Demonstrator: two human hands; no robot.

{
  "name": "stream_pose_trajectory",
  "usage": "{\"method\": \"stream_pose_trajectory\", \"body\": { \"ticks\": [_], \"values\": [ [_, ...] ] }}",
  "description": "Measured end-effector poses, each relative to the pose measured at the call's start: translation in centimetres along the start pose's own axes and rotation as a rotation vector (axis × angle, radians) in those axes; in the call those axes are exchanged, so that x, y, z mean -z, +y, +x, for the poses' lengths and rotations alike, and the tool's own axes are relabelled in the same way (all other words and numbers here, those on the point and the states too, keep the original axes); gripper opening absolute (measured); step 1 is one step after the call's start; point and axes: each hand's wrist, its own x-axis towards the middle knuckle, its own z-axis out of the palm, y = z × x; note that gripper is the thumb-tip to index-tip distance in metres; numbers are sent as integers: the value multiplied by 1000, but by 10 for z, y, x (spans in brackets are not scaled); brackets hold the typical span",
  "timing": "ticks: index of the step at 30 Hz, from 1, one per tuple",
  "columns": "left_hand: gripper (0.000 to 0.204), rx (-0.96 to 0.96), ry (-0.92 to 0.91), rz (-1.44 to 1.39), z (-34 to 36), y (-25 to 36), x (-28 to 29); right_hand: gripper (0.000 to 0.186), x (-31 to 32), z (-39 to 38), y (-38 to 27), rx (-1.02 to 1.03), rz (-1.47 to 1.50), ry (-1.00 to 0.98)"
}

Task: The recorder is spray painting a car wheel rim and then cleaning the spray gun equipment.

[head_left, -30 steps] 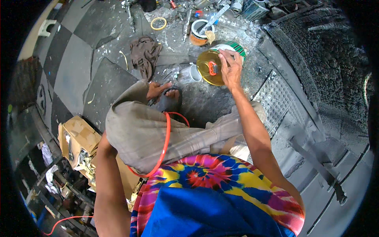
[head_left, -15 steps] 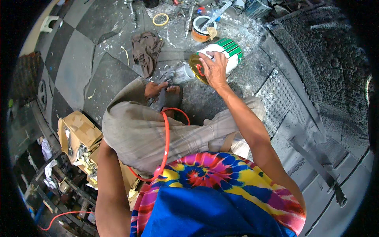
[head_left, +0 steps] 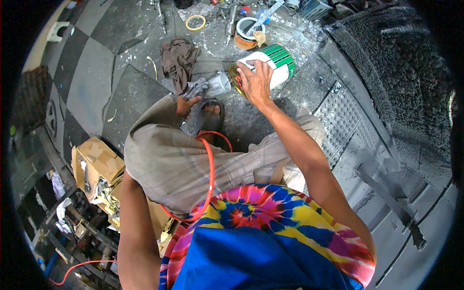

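My right hand (head_left: 257,82) is wrapped over the upper side of a white and green can (head_left: 280,64), its fingers near the gold-coloured end (head_left: 235,79), where a bit of red shows. The can is tilted, that end turned left toward a clear plastic cup (head_left: 220,83). My left hand (head_left: 185,106) is beside my knee, fingers closed around what looks like a grey spray gun (head_left: 196,89), one finger pointing toward the cup. The cup sits against the spray gun; whether they are joined I cannot tell. Part of the left hand's grip is hidden.
A red hose (head_left: 211,174) loops across my leg. Beyond the can stands an orange tin (head_left: 245,38) with a flat stick (head_left: 265,18) in it. A dark rag (head_left: 179,63) and a yellow ring (head_left: 195,22) lie on the floor. Left of me is a cardboard box (head_left: 99,159).
The can has turned so less of its gold end shows, and my right hand has shifted slightly left with it. My left hand, the spray gun and the cup have moved a little up and left.
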Motion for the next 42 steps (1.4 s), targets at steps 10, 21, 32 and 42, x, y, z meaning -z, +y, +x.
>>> {"method": "stream_pose_trajectory", "body": {
  "ticks": [10,21,32,42],
  "values": [
    [59,74,-35,209,14,-1,7,23,-10,6,-10,-36,-43,7],
    [74,-114,-1,341,28,22,5,23,27,14,22,-206,7,192],
    [28,-293,-295,-402,30,32,4,27,75,21,155,-517,345,313],
    [25,-310,-111,-408,19,59,29,31,76,7,217,-630,467,318]
  ]
}}
